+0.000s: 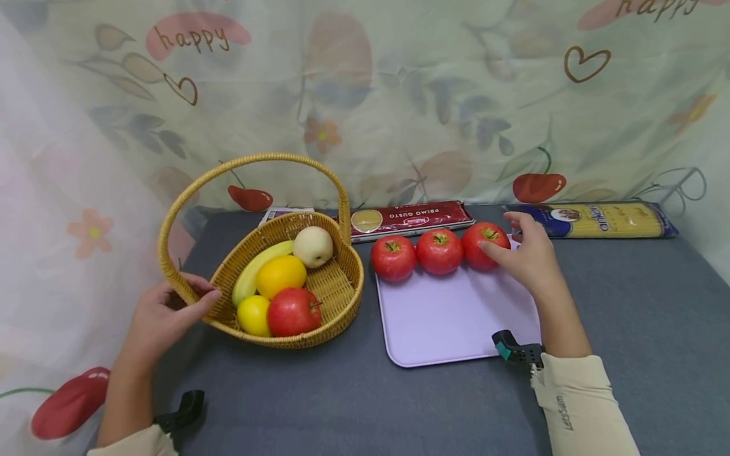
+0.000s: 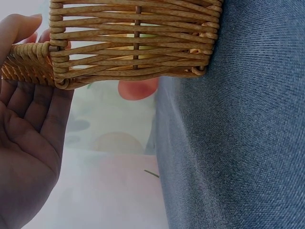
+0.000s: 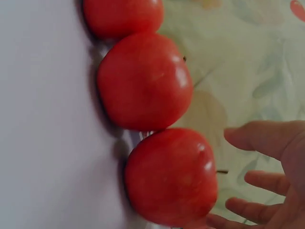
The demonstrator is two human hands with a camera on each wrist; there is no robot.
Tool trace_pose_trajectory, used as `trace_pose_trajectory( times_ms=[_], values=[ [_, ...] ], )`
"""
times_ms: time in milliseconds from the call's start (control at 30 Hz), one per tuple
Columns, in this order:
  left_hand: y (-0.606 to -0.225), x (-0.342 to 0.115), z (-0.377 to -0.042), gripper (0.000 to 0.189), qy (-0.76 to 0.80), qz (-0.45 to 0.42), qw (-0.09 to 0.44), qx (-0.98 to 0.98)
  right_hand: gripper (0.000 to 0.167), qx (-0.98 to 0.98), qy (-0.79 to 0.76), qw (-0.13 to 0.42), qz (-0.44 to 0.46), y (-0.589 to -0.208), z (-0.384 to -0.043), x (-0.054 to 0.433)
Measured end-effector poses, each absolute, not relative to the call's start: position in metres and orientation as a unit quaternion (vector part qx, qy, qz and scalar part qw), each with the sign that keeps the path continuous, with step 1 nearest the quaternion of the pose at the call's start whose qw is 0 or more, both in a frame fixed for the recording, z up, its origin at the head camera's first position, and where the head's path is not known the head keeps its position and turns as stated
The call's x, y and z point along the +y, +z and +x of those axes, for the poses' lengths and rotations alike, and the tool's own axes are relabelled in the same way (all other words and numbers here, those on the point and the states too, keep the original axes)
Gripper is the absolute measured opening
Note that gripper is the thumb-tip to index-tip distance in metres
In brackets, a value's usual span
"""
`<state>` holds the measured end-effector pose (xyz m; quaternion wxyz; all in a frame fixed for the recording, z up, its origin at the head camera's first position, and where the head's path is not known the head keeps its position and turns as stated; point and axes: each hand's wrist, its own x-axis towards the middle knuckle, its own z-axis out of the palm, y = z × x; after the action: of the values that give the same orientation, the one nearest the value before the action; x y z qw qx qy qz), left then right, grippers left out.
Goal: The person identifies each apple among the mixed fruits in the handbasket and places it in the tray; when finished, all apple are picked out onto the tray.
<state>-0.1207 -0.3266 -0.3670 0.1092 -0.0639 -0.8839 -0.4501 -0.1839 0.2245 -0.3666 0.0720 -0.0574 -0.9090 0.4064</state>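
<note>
My left hand (image 1: 162,316) holds the wicker basket (image 1: 342,315) at the left foot of its arched handle (image 1: 268,157). In the left wrist view the thumb lies on one side of the handle and the fingers on the other. The basket contains a banana (image 1: 251,278), an orange-yellow fruit (image 1: 281,274), a yellow fruit (image 1: 253,315), a pale round fruit (image 1: 313,247) and a red apple (image 1: 293,312). My right hand (image 1: 530,256) is at the rightmost apple (image 1: 478,242), fingers spread and not closed around it. Two more apples (image 1: 393,259) (image 1: 439,251) stand beside it in a row.
The apples sit along the back edge of a lilac tray (image 1: 456,323) on the dark cloth-covered table (image 1: 342,405). Behind lie a red pasta packet (image 1: 413,218) and a blue-and-yellow pasta packet (image 1: 616,220). A patterned curtain (image 1: 399,114) hangs at the back and left.
</note>
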Motion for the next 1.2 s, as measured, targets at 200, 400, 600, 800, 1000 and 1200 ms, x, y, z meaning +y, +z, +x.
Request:
trace_pose_trajectory(
  times_ms=[200, 400, 600, 800, 1000, 1200],
  values=[
    [-0.366, -0.326, -0.121, 0.021, -0.456, -0.072, 0.112, -0.880, 0.061, -0.894, 0.425, 0.134, -0.046, -0.347, -0.175, 0.207],
    [-0.365, -0.326, -0.120, 0.019, -0.458, -0.074, 0.114, -0.878, 0.047, -0.885, 0.443, 0.134, 0.058, -0.334, -0.167, 0.172],
    [-0.366, -0.326, -0.118, 0.019, -0.451, -0.072, 0.121, -0.881, 0.041, -0.879, 0.419, 0.103, 0.203, -0.343, -0.152, 0.106],
    [-0.368, -0.325, -0.120, 0.020, -0.454, -0.076, 0.115, -0.881, 0.042, -0.861, 0.391, 0.052, 0.320, -0.355, -0.137, 0.043],
    [-0.367, -0.323, -0.120, 0.020, -0.454, -0.075, 0.111, -0.881, 0.054, -0.881, 0.306, -0.040, 0.359, -0.353, -0.138, 0.001],
    [-0.366, -0.324, -0.120, 0.019, -0.454, -0.077, 0.117, -0.880, 0.050, -0.909, 0.221, -0.153, 0.318, -0.345, -0.159, -0.026]
  ],
)
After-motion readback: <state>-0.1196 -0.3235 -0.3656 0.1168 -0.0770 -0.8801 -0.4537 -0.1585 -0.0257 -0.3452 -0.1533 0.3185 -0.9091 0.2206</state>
